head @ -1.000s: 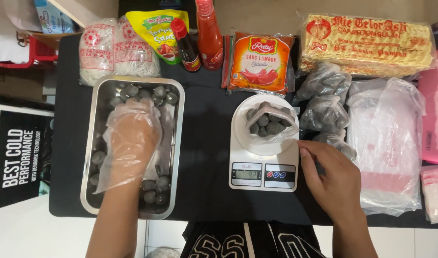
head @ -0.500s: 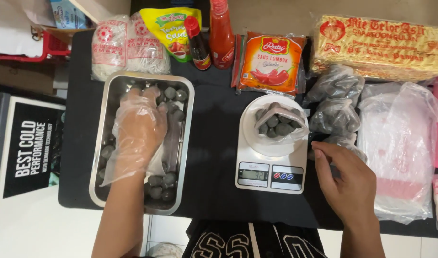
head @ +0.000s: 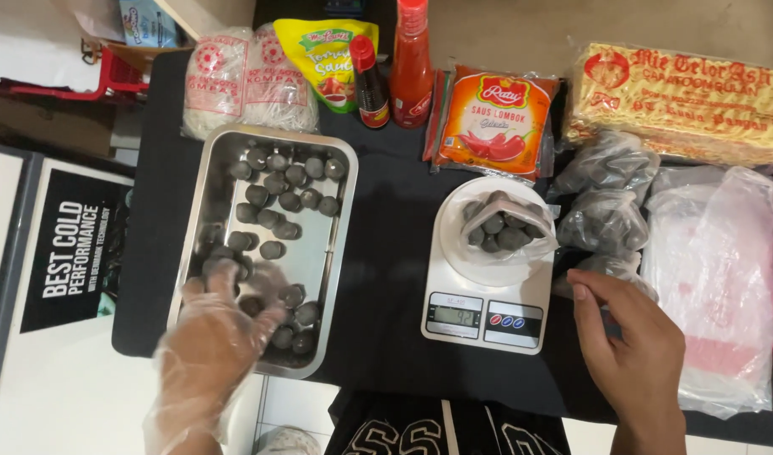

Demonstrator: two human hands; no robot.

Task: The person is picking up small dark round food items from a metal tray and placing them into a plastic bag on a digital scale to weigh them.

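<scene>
My left hand [head: 211, 341], in a loose clear plastic glove, hovers over the near end of a steel tray [head: 343, 221]. Its fingertips reach the dark grey meatballs [head: 277, 192] lying in the tray. The glove is blurred, so a grip does not show. My bare right hand [head: 633, 337] rests on the black table just right of a white kitchen scale [head: 477, 318], fingers loosely spread and holding nothing. On the scale's round platform sits an open clear bag of meatballs [head: 500, 227].
Tied bags of meatballs [head: 604, 223] lie right of the scale, beside a pile of clear plastic bags [head: 724, 278]. Along the back stand two sauce bottles [head: 410, 67], an orange sauce pouch [head: 492, 118], white noodle packs [head: 239, 84] and a yellow noodle pack [head: 690, 101].
My gloved left hand has pulled back from the tray's middle to its near end, uncovering the meatballs. The right hand has stayed beside the scale. The view has shifted slightly.
</scene>
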